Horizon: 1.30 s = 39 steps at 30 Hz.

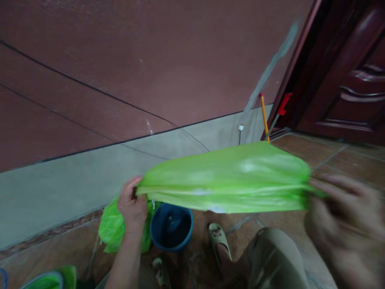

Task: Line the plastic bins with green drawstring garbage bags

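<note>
A bright green plastic bag (225, 176) is stretched out sideways between my two hands, above the floor. My left hand (134, 202) pinches its left end with closed fingers. At the opposite end my right hand (343, 208) grips the bag too, though motion blurs its fingers. Below the bag's left half stands a blue bucket (171, 228), with nothing visible inside it. Another crumpled green plastic bag (111, 226) lies on the floor behind my left wrist, partly hidden by it.
A green-lined bin (43, 280) shows at the bottom left. Against the wall (180, 60), an orange-handled stick (264, 116) and a red-topped rod (284, 105) lean near the dark red door (351, 88). My slippered foot (218, 241) is on the tiled floor.
</note>
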Each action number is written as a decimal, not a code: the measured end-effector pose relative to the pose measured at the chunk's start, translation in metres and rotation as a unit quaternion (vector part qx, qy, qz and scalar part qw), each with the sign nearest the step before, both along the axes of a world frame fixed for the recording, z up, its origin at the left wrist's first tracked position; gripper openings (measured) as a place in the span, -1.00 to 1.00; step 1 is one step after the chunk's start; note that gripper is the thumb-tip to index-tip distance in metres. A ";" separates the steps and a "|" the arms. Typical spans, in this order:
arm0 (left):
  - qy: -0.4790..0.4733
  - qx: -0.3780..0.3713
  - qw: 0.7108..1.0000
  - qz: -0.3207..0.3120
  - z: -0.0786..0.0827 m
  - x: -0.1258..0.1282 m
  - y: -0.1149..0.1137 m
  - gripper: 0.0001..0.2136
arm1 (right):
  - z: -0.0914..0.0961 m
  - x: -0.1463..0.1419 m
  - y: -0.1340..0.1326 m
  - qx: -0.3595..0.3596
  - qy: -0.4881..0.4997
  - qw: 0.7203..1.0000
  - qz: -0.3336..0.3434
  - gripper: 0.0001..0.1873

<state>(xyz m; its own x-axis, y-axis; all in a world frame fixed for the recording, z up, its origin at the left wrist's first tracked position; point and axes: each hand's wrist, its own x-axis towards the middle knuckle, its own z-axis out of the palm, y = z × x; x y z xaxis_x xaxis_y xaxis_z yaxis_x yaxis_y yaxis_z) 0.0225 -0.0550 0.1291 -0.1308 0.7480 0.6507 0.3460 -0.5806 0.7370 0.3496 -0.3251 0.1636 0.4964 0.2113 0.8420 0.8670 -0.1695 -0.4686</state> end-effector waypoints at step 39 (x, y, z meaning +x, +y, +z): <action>-0.365 -0.623 0.667 -0.185 -0.127 -0.016 -0.067 -0.34 | -0.162 -0.185 0.018 -0.265 0.244 0.820 0.444 -0.77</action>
